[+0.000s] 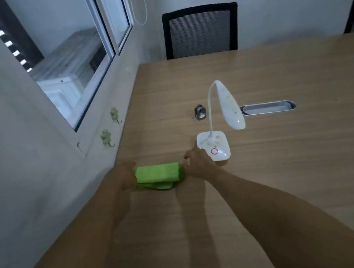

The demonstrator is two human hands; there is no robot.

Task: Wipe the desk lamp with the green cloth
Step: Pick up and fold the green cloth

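Green cloth (158, 175) lies folded just left of the lamp (214, 146), our left hand (125, 176) and right hand (198, 160) flank it, grip unclear, and the speckled lamp is not yet wiped.

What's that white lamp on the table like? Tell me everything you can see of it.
The desk lamp looks like glossy white plastic. It has a rounded square base with a pink ring button, a thin curved neck and a long drooping head. Brownish specks dirty the base and head. It stands upright on the wooden table, right of the folded green cloth. The right hand is at the base's left edge; actual contact is unclear.
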